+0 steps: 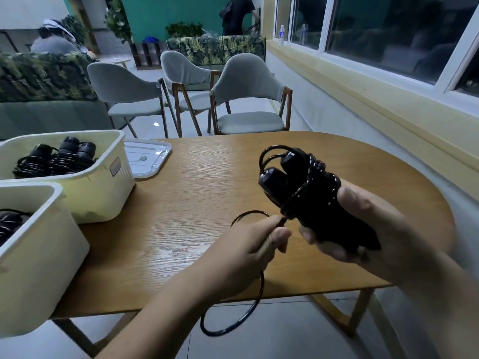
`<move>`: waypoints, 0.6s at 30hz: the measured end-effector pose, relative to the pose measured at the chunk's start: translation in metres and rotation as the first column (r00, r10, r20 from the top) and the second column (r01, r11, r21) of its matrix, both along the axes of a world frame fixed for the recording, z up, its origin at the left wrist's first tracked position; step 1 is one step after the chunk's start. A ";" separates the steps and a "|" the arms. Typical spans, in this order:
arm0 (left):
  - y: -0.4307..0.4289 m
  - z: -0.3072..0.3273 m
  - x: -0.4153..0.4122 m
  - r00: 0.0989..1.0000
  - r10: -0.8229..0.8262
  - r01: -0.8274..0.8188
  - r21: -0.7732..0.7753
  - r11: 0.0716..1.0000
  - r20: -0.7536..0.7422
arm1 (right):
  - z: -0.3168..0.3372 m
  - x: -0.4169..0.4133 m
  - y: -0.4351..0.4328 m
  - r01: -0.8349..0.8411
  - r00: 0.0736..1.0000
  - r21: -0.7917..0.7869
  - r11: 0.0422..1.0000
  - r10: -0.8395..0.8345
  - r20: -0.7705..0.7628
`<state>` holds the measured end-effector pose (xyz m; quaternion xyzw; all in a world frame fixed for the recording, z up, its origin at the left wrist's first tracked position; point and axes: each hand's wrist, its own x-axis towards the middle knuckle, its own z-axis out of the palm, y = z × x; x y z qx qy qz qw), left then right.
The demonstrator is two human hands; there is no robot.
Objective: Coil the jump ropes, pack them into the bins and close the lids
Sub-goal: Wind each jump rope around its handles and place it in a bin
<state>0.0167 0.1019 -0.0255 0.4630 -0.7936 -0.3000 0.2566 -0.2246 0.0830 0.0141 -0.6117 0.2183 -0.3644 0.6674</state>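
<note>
Clamped in right grip (363, 229): half-wound jump rope (305, 187), held above tabletop (194, 190), right side. Pinched in left grip (248, 244): loose cord tail (233, 325), hanging in loop below tabletop edge. At left: far bin (103, 187) and near bin (39, 268), both holding coiled ropes (51, 159); lid (147, 159) flat behind far bin. Risks: slackening tension, so loosening wraps; snagging hanging loop on tabletop edge; leaving tail untucked, so unravelling in bin.

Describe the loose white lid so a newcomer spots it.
Start at the oval wooden table. At its far left corner, beside the farther cream plastic bin, lies the flat white plastic lid. It alone is shallow and tray-like, unlike the deep bin.
</note>
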 end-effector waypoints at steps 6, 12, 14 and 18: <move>0.005 0.000 -0.014 0.996 -0.033 0.042 0.111 0.993 -0.084 | -0.002 0.003 0.003 0.186 0.982 -0.069 0.980 -0.182 0.054; 0.004 0.000 -0.020 1.000 0.009 -0.014 0.148 0.989 0.030 | -0.006 0.003 0.002 0.411 0.911 -0.119 0.904 -0.412 0.021; 0.003 0.002 -0.018 0.997 0.016 -0.028 0.150 0.988 0.077 | -0.005 0.004 0.003 0.475 0.870 -0.191 0.859 -0.491 -0.048; -0.001 0.005 -0.010 0.988 0.025 -0.047 0.142 0.989 0.152 | -0.001 0.006 0.005 0.593 0.761 -0.293 0.750 -0.641 -0.100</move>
